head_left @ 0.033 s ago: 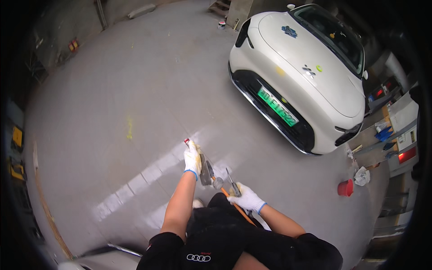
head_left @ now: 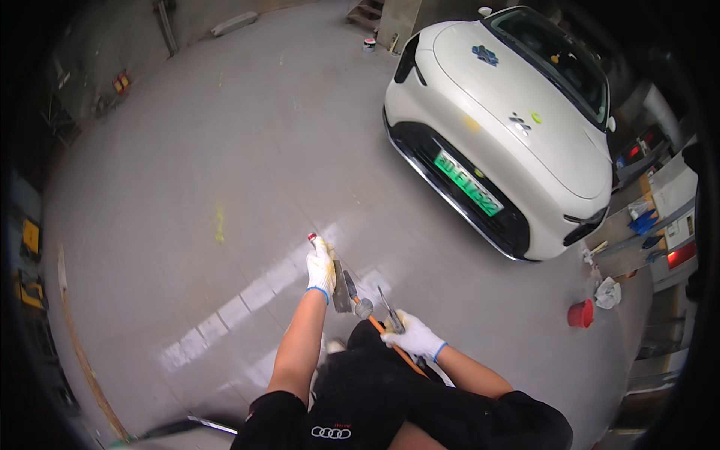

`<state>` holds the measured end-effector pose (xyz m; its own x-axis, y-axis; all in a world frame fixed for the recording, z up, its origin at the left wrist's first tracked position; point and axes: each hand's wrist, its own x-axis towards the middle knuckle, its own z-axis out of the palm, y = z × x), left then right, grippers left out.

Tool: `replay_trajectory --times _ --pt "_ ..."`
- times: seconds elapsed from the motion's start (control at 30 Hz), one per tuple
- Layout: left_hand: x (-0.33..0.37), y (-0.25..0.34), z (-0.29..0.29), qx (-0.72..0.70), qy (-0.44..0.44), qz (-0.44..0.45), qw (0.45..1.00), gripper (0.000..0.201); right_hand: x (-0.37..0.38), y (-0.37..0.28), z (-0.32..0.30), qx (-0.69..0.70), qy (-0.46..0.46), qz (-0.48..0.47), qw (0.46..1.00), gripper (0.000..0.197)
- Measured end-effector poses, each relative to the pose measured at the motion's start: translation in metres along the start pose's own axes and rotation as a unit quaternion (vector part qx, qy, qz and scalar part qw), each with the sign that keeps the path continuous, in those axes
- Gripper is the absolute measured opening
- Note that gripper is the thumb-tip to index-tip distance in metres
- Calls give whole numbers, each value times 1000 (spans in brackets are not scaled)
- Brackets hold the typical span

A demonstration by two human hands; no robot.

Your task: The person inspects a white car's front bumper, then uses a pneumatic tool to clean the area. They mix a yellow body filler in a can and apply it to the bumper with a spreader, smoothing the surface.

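Hands: two, both in white knit gloves with blue cuffs. Left hand (head_left: pixel 321 268) is closed around one red-ended tool (head_left: pixel 312 237), the red end showing beyond the fingers on the far side. One flat grey blade (head_left: pixel 342 289) lies just right of this hand; any join to the red-ended tool is hidden. Right hand (head_left: pixel 412 335) grasps one grey tool (head_left: pixel 394 321) with a thin dark shaft pointing far and slightly left. One long orange rod or hose (head_left: pixel 379 324), kind uncertain, runs by the right hand's fingers toward the body; one grey rounded lump (head_left: pixel 364 308) sits on it, between the hands.

Vehicle: one white car (head_left: pixel 517 150), far right, front toward the person. One green plate (head_left: pixel 469 182), one blue patch (head_left: pixel 485 55) on the hood.

Surface: grey floor (head_left: pixel 165 172), smooth, faint joints; pale bands cross it near the hands, yellow marks to the left.

Room: one red bucket (head_left: pixel 580 313) at right, one white crumpled bag (head_left: pixel 607 292) just beyond it; two yellow cases (head_left: pixel 31 262) at the left edge; one long wooden strip (head_left: pixel 79 345) near left; one small can (head_left: pixel 369 45) far off, by the wooden steps (head_left: pixel 365 13).
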<state>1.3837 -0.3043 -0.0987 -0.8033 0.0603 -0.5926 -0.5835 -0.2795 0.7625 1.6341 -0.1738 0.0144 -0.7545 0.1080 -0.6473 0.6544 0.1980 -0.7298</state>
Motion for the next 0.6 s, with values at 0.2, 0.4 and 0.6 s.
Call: replay_trajectory --times 0.2,0.4,0.6 --pt "233 136 20 12 20 -19 1000 61 225 -103 -1 47 42 -58 996 35" --pt "439 333 57 47 27 25 998 60 481 -329 -21 109 68 -120 984 44" --pt "639 481 103 35 5 9 999 60 671 -547 -62 78 -13 -89 993 49"
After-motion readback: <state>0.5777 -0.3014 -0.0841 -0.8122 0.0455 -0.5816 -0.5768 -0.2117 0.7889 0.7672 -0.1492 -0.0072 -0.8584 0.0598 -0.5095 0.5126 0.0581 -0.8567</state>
